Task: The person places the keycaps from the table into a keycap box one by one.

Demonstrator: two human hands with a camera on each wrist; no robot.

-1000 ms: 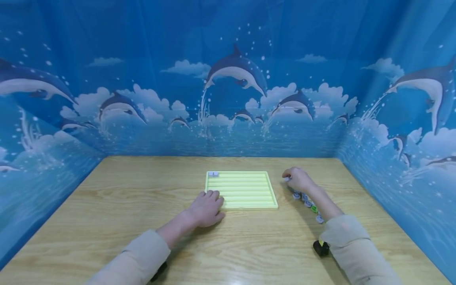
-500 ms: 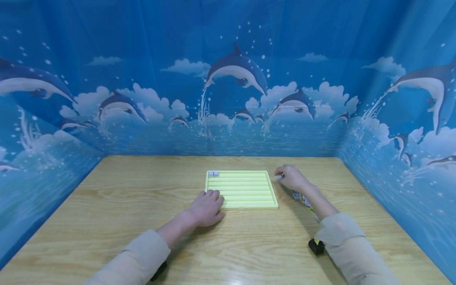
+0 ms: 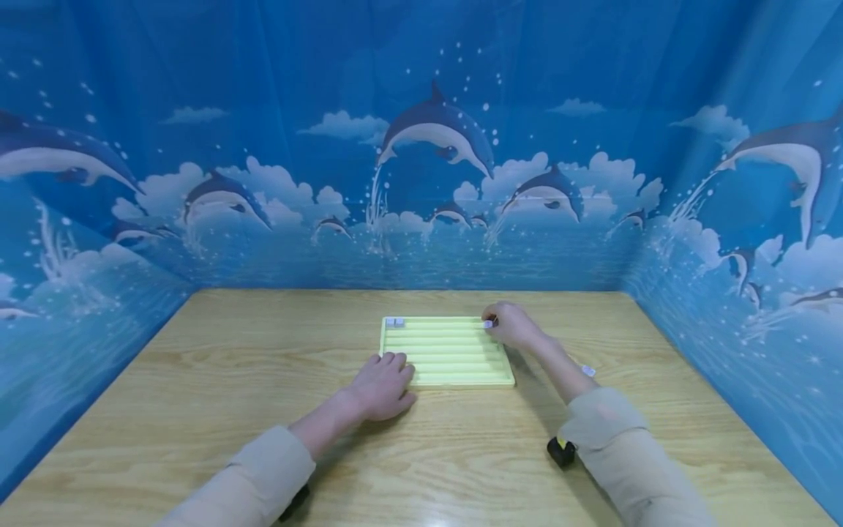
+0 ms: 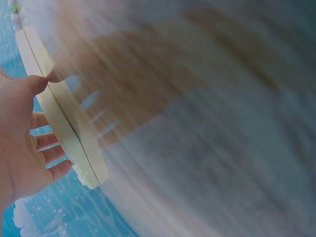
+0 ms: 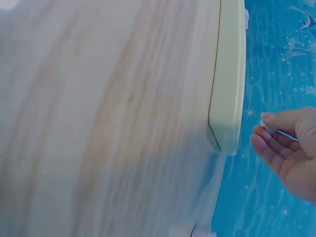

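Observation:
A pale yellow-green tray (image 3: 448,350) with raised ridges lies on the table. Two small whitish tiles (image 3: 395,322) sit side by side in its far left corner. My left hand (image 3: 382,386) rests at the tray's near left corner; in the left wrist view its thumb touches the tray's side (image 4: 61,116) and its fingers are spread. Over the far right corner, my right hand (image 3: 516,327) pinches a small whitish tile (image 3: 488,323). The right wrist view has this tile (image 5: 267,128) between thumb and fingertips, apart from the tray. Any marking on it is too small to read.
Another small whitish tile (image 3: 588,370) lies on the wooden table (image 3: 448,454) right of the tray, partly behind the right forearm, which hides others. A blue dolphin-print curtain (image 3: 316,249) encloses the table's back and sides.
My right hand has moved left with the pinched tile, from beside the loose tiles to above the tray's far right corner. The left hand has stayed in place.

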